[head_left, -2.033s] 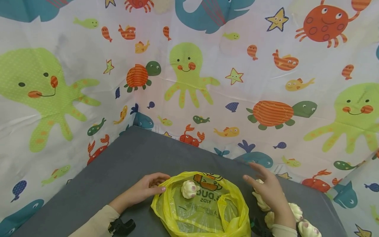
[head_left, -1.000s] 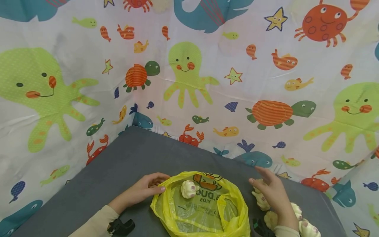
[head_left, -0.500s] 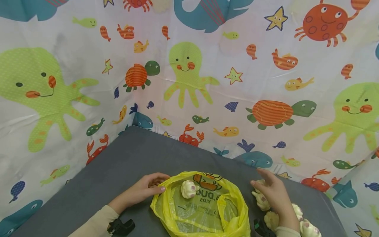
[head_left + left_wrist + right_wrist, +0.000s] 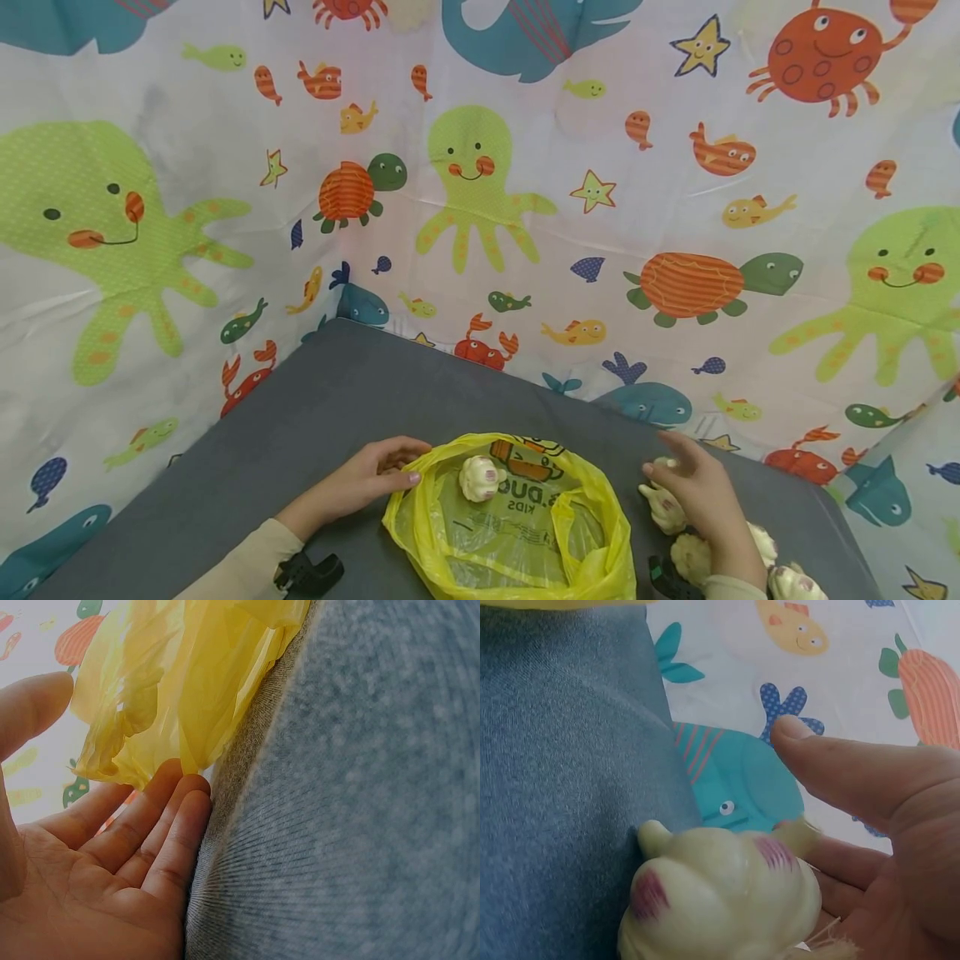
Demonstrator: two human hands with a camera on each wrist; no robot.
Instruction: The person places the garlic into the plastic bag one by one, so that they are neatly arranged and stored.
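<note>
A yellow plastic bag point(image 4: 609, 546) lies with its mouth wide on the grey surface, and one garlic bulb point(image 4: 478, 479) sits inside it. My left hand point(image 4: 358, 479) is at the bag's left rim. In the left wrist view its palm is turned up, and the relaxed fingers point(image 4: 161, 817) touch the hanging yellow plastic. Right of the bag, my right hand point(image 4: 705, 496) hovers over loose garlic bulbs, thumb spread from the fingers. The right wrist view has a purple-streaked garlic bulb point(image 4: 720, 892) beside those fingers, not gripped; whether they touch it I cannot tell.
More garlic bulbs, one point(image 4: 690, 557) near the right wrist and another point(image 4: 793, 583) farther right, lie on the grey surface point(image 4: 352, 392). A white curtain point(image 4: 592, 133) printed with sea animals rises behind and at the left.
My right hand has shifted slightly right and nearer to me, over the garlic bulbs. The left hand, the bag and the bulb inside it have stayed put.
</note>
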